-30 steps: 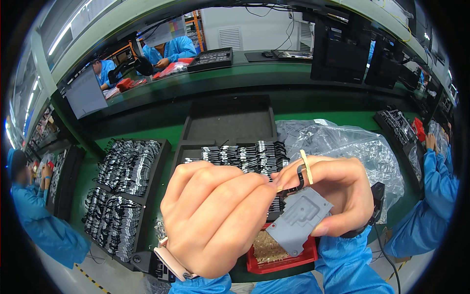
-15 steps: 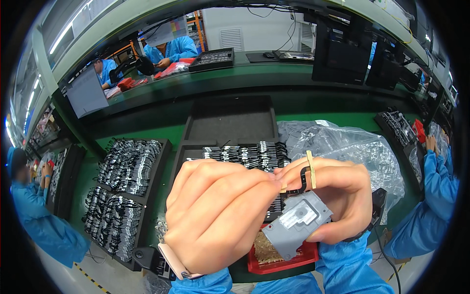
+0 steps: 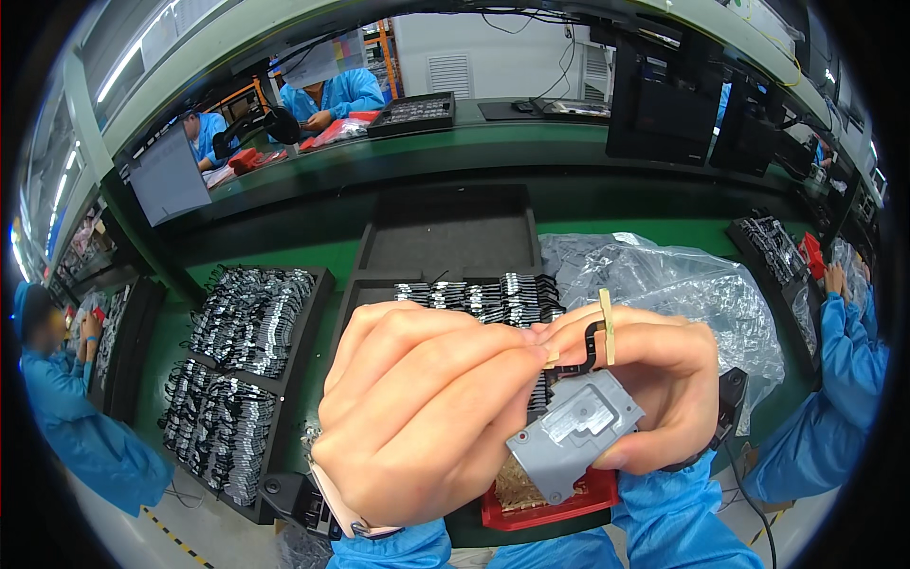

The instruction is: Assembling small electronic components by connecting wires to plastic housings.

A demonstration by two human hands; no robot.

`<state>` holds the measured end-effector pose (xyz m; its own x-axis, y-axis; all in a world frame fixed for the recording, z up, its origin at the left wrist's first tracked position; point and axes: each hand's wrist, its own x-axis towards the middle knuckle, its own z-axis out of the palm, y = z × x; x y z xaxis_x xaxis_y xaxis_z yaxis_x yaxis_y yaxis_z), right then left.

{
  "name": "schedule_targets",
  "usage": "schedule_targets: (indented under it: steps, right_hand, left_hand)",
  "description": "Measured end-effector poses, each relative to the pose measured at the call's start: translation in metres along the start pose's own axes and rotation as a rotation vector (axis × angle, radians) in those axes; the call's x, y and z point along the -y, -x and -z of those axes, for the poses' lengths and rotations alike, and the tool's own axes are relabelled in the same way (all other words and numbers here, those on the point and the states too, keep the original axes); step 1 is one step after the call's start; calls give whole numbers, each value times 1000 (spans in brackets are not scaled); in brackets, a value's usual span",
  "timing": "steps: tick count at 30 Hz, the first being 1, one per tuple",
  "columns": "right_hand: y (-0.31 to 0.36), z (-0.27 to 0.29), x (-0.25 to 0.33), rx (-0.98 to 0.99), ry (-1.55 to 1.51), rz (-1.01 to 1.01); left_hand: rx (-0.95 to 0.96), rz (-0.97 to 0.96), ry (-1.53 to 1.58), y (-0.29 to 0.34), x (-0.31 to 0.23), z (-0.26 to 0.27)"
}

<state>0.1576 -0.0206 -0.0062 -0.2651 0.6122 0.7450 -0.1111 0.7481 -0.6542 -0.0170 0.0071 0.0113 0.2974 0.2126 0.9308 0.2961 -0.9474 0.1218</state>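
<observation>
Between the thumb and fingers of my right hand [image 3: 678,379] sits a small grey metal module [image 3: 536,460] with a pale patch on its face. A thin black flex cable [image 3: 591,353] bends up from the module's top edge, and a narrow tan strip [image 3: 607,327] stands upright at its right end. My left hand [image 3: 422,408] is closed in a pinch at the cable's left end, where a small tan tab [image 3: 552,357] peeks out from the fingertips. The fingers hide how far that tab goes in.
Below the module lies a red tray [image 3: 550,518] with small tan pieces. A black foam tray [image 3: 450,232] behind my hands and another tray [image 3: 320,313] at left hold rows of black-and-silver parts. Clear plastic bags [image 3: 682,275] cover the right. Co-workers in blue sit on both sides.
Almost nothing differs. My left hand has shifted very slightly, and the upright tan strip has moved a little to the right.
</observation>
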Motion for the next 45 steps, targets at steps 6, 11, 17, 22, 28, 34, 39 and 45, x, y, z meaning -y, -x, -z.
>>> schedule_targets:
  steps: [6,11,17,22,28,34,39,45]
  right_hand:
    - [1,2,-2,8,4,12]
    - [4,2,-3,-23,-137,-49]
    - [4,8,-3,-2,-104,-57]
    - [7,22,12,-292,-180,-215]
    - [10,50,8,-513,28,-212]
    - [6,42,20,-526,101,-236]
    - [5,41,17,-526,42,-207]
    - [4,37,23,-503,42,-198]
  left_hand:
    - [4,-16,27,0,4,-2]
    - [0,7,50,2,4,-4]
    - [-47,78,102,0,8,0]
    - [-65,126,157,2,5,12]
    - [717,165,435,12,6,-33]
    - [1281,108,190,43,-5,-82]
    - [1314,86,206,50,-5,-90]
    - [1392,131,170,49,-7,-90]
